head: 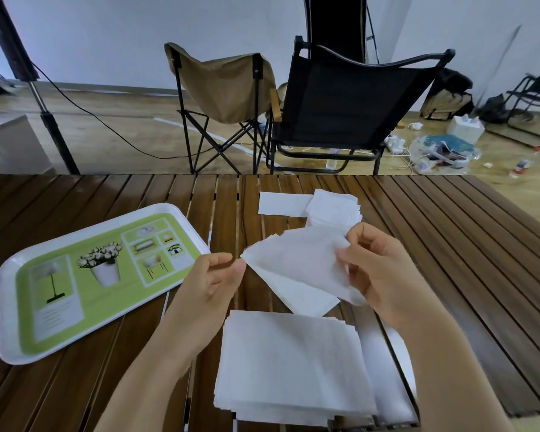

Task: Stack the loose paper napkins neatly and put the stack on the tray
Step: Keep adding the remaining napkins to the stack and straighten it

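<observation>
Wooden slats of the desk (pixel 449 229) are carrying your tray (pixel 10 275) near its left edge. Your left hand (pixel 212 285) and right hand (pixel 378 269) are each pinching one napkin (pixel 296 269) above the stack (pixel 293 366) at the near edge.

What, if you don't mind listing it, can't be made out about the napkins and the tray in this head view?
- Near stack: sheet count unreadable; its near edge is cut off by the frame bottom.
- Held napkin: its right edge is hidden behind the right hand; the left hand pinches its left corner.
- Far pile: its near edge is covered by the held napkin.
- Tray: printed text is too blurred to read.
</observation>
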